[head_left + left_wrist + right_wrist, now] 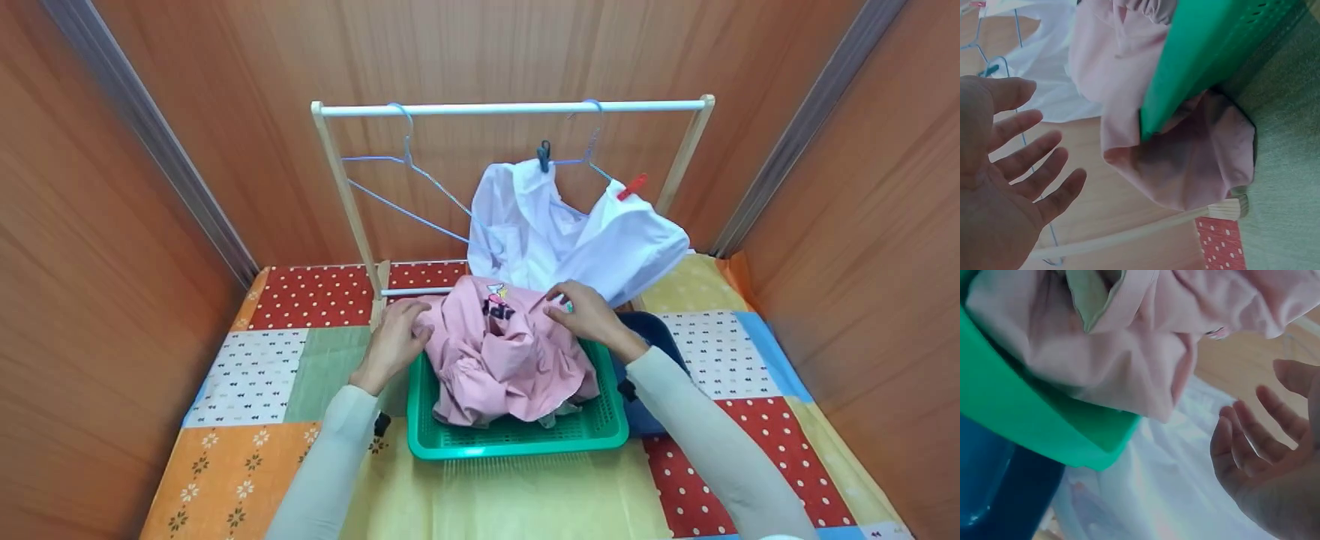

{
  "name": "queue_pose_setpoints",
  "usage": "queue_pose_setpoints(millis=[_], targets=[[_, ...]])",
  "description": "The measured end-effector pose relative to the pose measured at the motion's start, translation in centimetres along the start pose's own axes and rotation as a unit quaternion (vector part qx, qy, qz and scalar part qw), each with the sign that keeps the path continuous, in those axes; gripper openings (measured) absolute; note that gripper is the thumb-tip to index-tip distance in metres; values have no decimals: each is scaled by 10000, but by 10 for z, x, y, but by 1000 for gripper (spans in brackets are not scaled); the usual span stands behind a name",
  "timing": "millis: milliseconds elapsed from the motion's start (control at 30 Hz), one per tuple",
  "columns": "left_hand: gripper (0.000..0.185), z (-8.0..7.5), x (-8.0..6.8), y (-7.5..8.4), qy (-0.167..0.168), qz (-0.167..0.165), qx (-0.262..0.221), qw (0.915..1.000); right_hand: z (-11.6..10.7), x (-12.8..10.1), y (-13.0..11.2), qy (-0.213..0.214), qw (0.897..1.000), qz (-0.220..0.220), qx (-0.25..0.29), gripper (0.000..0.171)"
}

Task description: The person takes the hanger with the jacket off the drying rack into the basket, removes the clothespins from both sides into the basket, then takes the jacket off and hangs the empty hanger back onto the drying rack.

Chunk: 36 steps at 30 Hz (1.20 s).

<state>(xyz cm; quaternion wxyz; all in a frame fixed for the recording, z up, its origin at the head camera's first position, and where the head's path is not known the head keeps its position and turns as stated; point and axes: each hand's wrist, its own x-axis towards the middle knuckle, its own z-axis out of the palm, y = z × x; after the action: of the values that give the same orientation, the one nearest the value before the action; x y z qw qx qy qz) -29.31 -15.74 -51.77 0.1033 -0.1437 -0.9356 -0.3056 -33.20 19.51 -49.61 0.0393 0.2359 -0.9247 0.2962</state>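
A crumpled pink garment [517, 367] with a printed motif lies in a green plastic basket [517, 452]. Part of it hangs over the basket's rim in the left wrist view. My left hand [394, 337] is beside the garment's left edge, fingers spread and nothing held, as the left wrist view makes plain. On the other side, my right hand [589, 315] hovers near the garment's upper right. Its fingers [1264, 416] are loosely bent and apart from the cloth. Beneath the pink cloth a greyish-green piece [1086, 292] peeks out.
Behind the basket stands a rack with a white rail [495, 109]. A bare blue hanger [409, 161] hangs at its left. At the right, a white garment [525, 225] is clipped with a black peg [544, 155] and a red peg [632, 187]. A dark blue container [652, 412] adjoins the basket.
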Motion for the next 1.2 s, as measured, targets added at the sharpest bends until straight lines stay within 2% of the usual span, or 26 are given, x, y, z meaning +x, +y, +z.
queue_pose_setpoints(millis=[67, 167, 300, 433, 600, 733, 867, 1000, 1100, 1200], targets=[[45, 1, 4, -6, 78, -70, -47, 9999, 4, 10, 3, -23, 9999, -72, -101, 27], [53, 5, 10, -15, 36, -317, -146, 9994, 12, 22, 6, -338, 9983, -113, -458, 37], [63, 11, 16, -28, -298, -795, -404, 9956, 22, 34, 6, -795, 9928, -14, -894, 55], [73, 16, 20, -41, -627, -1141, -796, 9883, 28, 42, 6, -1019, 9903, 206, -918, 63], [73, 22, 21, -52, -815, -1333, -1160, 9809, 37, 46, 9, -1272, 9878, 402, -804, 63], [62, 25, 19, -56, -851, -1417, -1198, 9789, 44, 49, 9, -1168, 9890, 381, -823, 46], [43, 27, 16, -57, -581, -1240, -1021, 9853, 49, 49, 8, -900, 9919, 10, -895, 30], [23, 30, 16, -54, 109, -723, -696, 9949, 50, 48, 9, -497, 9931, -444, -967, 21], [17, 28, 17, -47, 496, -542, -650, 9952, 48, 48, 8, -176, 9928, -633, -1001, 18], [18, 24, 19, -37, 589, -466, -795, 9940, 43, 47, 7, 86, 9930, -738, -921, 22]])
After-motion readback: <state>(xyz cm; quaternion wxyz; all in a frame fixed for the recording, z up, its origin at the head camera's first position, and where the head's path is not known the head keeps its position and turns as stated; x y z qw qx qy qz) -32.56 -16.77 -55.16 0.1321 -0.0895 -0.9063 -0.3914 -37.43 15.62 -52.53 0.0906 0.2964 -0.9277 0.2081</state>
